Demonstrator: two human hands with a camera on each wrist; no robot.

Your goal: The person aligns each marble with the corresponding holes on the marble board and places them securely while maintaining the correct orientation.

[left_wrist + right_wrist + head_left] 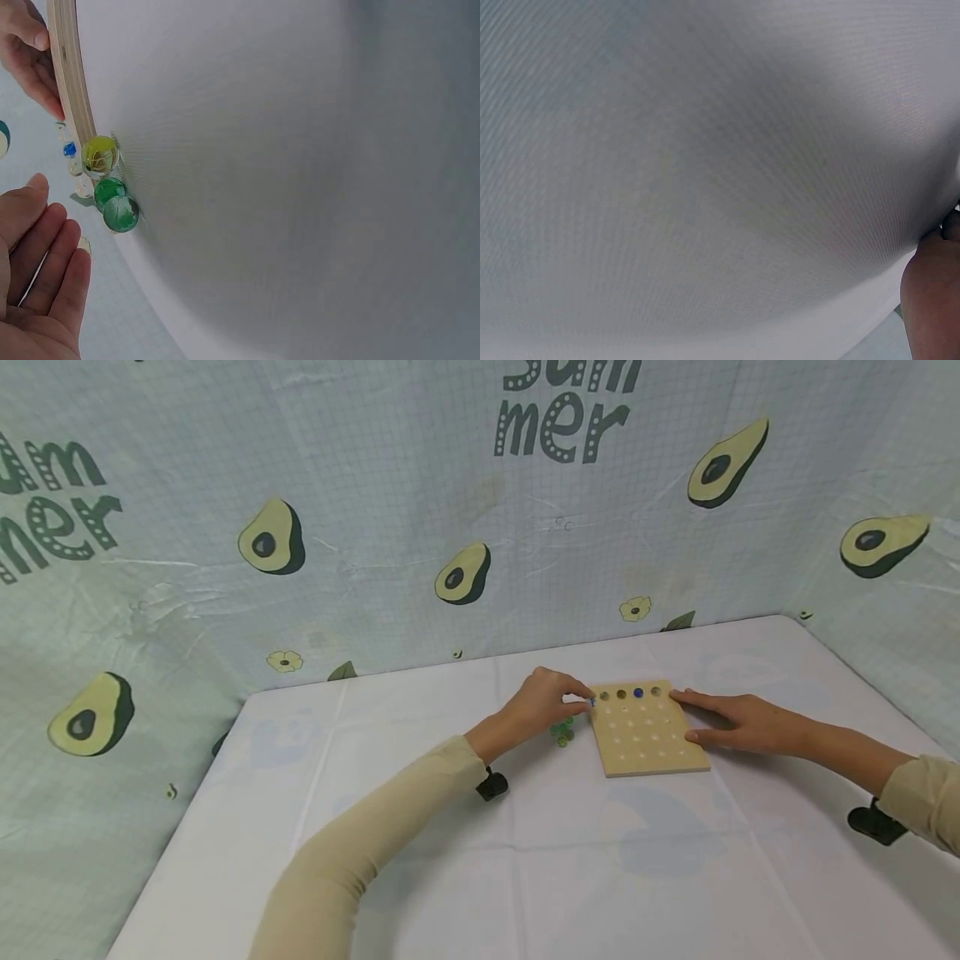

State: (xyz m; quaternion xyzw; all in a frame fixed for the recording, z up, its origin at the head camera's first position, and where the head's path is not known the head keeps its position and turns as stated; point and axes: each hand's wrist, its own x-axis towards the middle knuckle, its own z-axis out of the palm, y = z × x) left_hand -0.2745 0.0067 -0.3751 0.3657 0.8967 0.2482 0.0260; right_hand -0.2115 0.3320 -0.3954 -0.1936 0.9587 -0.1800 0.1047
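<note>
A square wooden board (648, 735) with rows of small hollows lies on the table. Along its far row sit several glass marbles, one of them a deep blue marble (638, 692). At the far left corner, the thumb and forefinger of my left hand (528, 710) pinch a small bluish marble (592, 701); it is hidden in the left wrist view. My right hand (742, 724) rests at the board's right edge, fingers stretched out and touching it. Green marbles (120, 214) and a yellowish marble (100, 155) lie just beside the board's left edge.
A white cloth covers the table (450, 877), which meets a printed curtain (375, 527) at the back and sides. Dark wrist cameras hang below both forearms, the left camera (492, 785) close over the cloth.
</note>
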